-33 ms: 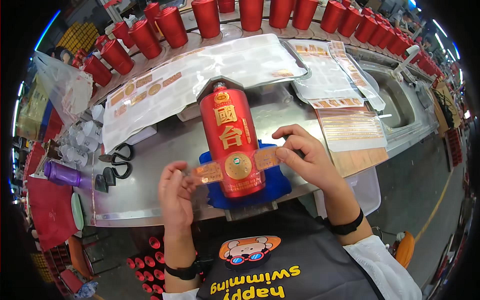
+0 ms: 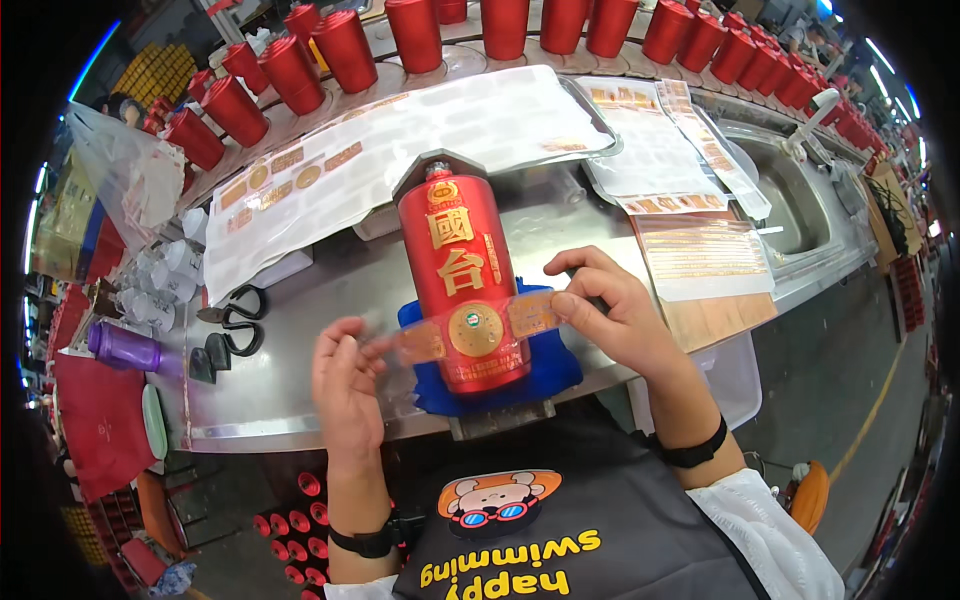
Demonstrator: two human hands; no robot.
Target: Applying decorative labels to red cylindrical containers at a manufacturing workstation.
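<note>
Head view, frame centre: a red bottle point(image 2: 463, 280) lies on a blue pad point(image 2: 545, 370), left hand point(image 2: 345, 385) and right hand point(image 2: 620, 315) each pinching an end of the label strip point(image 2: 478, 330) across it; uneven pull could skew it; nothing differs from earlier.

It was a factory packaging line for labelling bottles. A long row of red cylindrical bottles point(image 2: 505, 25) stood from 10 to 2 o'clock along a steel workbench point(image 2: 330, 290), and white backing sheets with gold stickers point(image 2: 400, 140) lay at 12 o'clock.
</note>
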